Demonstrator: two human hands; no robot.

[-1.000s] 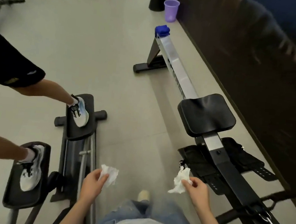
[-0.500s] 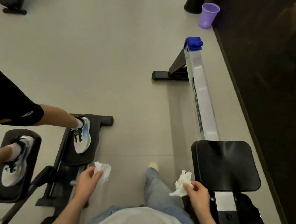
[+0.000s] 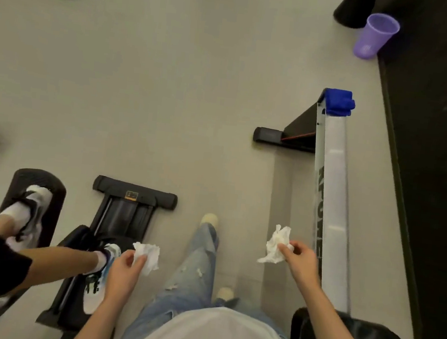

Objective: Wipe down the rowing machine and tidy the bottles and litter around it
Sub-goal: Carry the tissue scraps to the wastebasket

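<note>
Your rowing machine (image 3: 334, 208) runs along the right, by the dark wall, with a blue cloth (image 3: 338, 102) on its far end. A purple cup (image 3: 375, 36) stands on the floor beyond. Just left of the rail, your right hand (image 3: 302, 263) pinches a crumpled tissue (image 3: 278, 244) between its fingers (image 3: 287, 248). Your left hand (image 3: 123, 272) pinches a second tissue (image 3: 150, 255) the same way.

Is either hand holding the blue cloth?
No, the blue cloth sits on the rail's far end; the left hand and right hand hold white tissues.
</note>
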